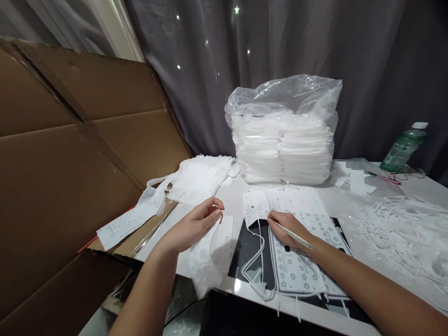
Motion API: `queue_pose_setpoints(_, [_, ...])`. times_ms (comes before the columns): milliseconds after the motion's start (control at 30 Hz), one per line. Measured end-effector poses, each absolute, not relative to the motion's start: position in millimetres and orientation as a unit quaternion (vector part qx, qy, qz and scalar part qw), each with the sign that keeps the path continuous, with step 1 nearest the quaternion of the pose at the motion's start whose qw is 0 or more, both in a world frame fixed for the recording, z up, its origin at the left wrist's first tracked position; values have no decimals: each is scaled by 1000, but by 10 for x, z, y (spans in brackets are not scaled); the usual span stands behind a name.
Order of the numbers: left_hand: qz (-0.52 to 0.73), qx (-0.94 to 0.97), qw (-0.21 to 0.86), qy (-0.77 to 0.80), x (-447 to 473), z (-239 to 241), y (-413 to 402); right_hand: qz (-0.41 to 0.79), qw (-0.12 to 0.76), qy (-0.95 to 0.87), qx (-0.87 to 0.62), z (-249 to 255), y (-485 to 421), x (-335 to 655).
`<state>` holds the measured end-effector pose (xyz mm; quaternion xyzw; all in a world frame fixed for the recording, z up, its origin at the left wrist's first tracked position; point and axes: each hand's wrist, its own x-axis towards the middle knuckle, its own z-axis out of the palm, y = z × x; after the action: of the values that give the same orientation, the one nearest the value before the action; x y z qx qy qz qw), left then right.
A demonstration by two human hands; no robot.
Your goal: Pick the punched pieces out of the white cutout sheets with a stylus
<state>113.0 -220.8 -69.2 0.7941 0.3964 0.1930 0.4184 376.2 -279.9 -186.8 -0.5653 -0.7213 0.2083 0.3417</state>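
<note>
Where the right hand [289,227] is, printed sheets [300,269] lie beneath.

At lower centre, the printed sheet [297,268] is white with rows of grey rings; the board [250,247] showing around it, black; the slim tool [294,235], pale green; the dangling sheet [203,268] to their left, white with faint grey marks; upper left, brown cardboard [42,186]; top, a dark grey curtain [378,70] with bright stars; far right, a green bottle [401,153], white-capped.
</note>
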Motion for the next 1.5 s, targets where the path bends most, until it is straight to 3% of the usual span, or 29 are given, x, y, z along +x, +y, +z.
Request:
queue_pose_setpoints(367, [171,864,241,408,1219,-1598,-1756,257,436,-656,-560,-1890,-2805,3798])
queue_pose_setpoints(533, [125,897,236,353,1180,-1569,-1569,300,487,-601,-559,-1909,-2785,3832])
queue_pose_setpoints(867, [97,907,169,374,1228,-1643,-1599,387,479,-587,-525,-1930,-2793,3858])
queue_pose_setpoints(1267, [67,913,-18,401,1365,-1605,-1716,382,494,-566,-538,-1764,-2779,3924])
queue_pose_setpoints(1500, [87,907,-53,409,1564,-1389,-1537,353,474,-537,-602,-1709,-2737,4288])
